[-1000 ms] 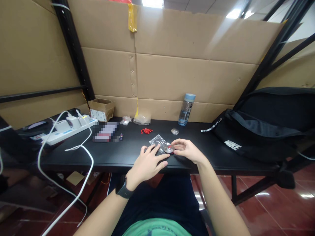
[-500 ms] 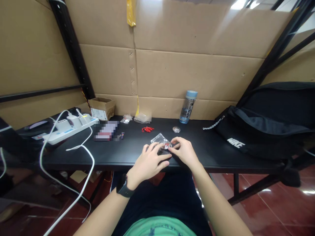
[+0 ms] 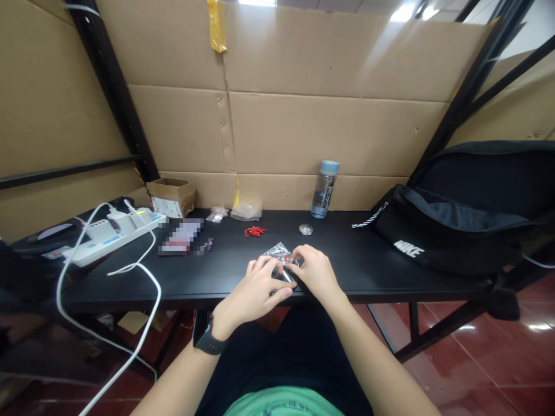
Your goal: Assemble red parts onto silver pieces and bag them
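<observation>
A small clear plastic bag [image 3: 277, 249] lies near the table's front edge, between my hands. My left hand [image 3: 258, 286], with a black watch on its wrist, holds the bag's near left side, fingers bent and thumb stretched to the right. From the right, my right hand [image 3: 316, 271] pinches a small clear round piece with red in it [image 3: 287, 260] at the bag. Fingers partly hide this piece, so I cannot tell how much of it is inside. Beyond the hands lie a bundle of red cords [image 3: 255, 231] and another clear round piece [image 3: 306, 229].
Toward the back stand a water bottle [image 3: 324, 190] and an open cardboard box [image 3: 173, 195], with plastic packets [image 3: 247, 210] between them. A white power strip [image 3: 117, 234] with cables is on the left. A black backpack [image 3: 455, 219] takes up the right end.
The round piece has gone from lying plainly visible over the bag to being partly covered at the fingers. Both hands stay close together; the whole view has shifted slightly.
</observation>
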Available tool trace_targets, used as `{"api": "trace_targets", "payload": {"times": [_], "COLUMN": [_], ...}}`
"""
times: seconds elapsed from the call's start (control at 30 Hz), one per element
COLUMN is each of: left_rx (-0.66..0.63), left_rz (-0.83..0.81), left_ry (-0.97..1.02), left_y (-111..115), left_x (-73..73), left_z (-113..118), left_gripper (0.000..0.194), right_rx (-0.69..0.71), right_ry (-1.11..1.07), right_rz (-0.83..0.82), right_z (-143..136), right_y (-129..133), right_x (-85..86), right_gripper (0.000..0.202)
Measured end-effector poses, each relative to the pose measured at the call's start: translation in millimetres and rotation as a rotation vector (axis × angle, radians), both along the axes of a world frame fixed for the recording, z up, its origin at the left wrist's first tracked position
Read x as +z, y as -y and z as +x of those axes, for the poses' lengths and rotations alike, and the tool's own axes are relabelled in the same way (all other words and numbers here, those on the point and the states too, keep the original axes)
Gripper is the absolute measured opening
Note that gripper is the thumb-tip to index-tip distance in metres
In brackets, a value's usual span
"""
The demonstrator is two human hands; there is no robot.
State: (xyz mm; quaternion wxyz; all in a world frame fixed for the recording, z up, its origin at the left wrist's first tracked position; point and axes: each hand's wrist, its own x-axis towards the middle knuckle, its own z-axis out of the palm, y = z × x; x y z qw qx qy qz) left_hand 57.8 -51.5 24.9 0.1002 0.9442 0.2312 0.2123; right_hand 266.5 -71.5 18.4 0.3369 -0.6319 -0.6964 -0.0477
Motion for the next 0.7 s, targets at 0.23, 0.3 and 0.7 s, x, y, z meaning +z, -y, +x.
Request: {"api": "trace_targets", "payload": {"times": [0.23, 0.3, 0.7], "left_rx": [-0.098, -0.131, 0.164], "left_rz": [-0.094, -0.108, 0.164], "left_ry": [-0.037, -0.021, 0.058], "left_y": [-3, -5, 6], "left_x": [4.4, 3.9, -11.5], "left_z": [-4, -5, 16], "left_gripper": [0.034, 0.032, 0.036], "right_rx": [0.027, 0.047, 0.079], "right_ry": [-0.061, -0.109, -0.165], "right_rz": [0.085, 0.084, -0.090], "right_z": [-12, -11, 24], "right_y": [-8, -8, -7], "right_x": [-10.5, -9.8, 4.6], "right_gripper": [0.014, 0.014, 0.024]}}
